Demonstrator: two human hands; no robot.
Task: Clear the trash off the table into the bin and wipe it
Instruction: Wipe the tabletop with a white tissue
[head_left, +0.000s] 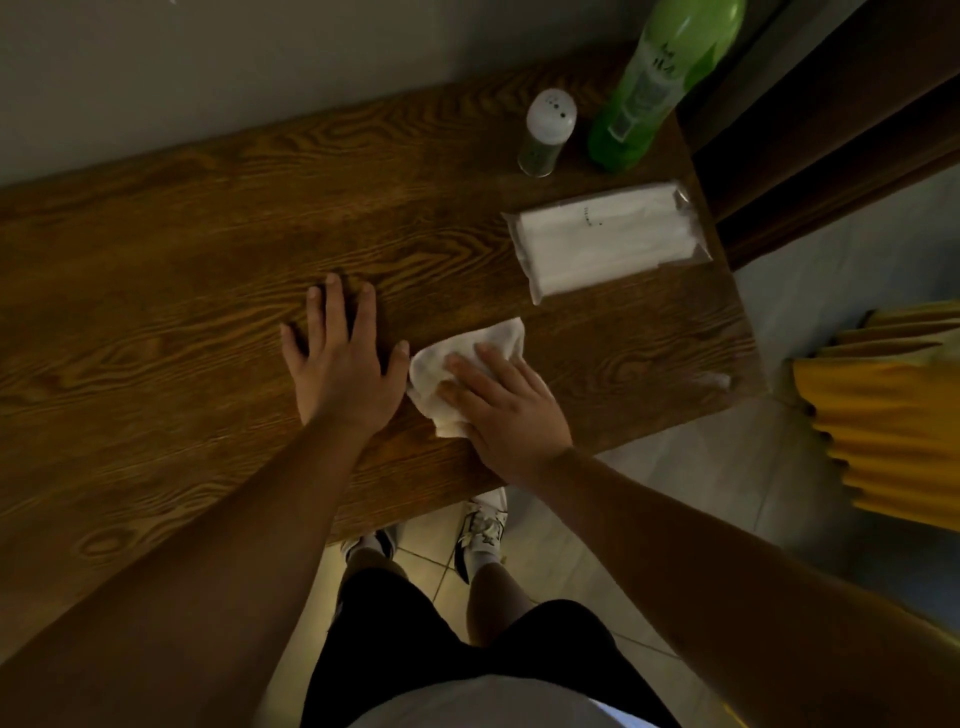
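Counter (156, 291): dark brown wood-grain top, long, running left to right along a pale wall; the near right part is under my hands.

Wiping cloth: crumpled white tissue (457, 358), lying flat on the counter near its front edge, pressed down by my right hand (506, 410). The fingers of that hand are spread flat over it, pinning it rather than gripping it.

Left hand (343, 364): palm down on bare wood just left of the tissue, fingers wide, holding nothing.

Far right: clear plastic pack of white tissues (605, 241), lying flat. Beyond it, a small shaker with a white perforated cap (545, 135), upright, and a tall green plastic bottle (654, 88), upright beside it.

Right of the counter: yellow pleated object (893, 415), possibly the bin; I cannot tell.

No loose trash in view apart from a small pale scrap (719, 381) at the near right edge.

Risks, as I judge them: a wide sweep rightward could knock the shaker or bottle over; the thin tissue may bunch or tear under a flat palm; the scrap could be pushed to the floor.
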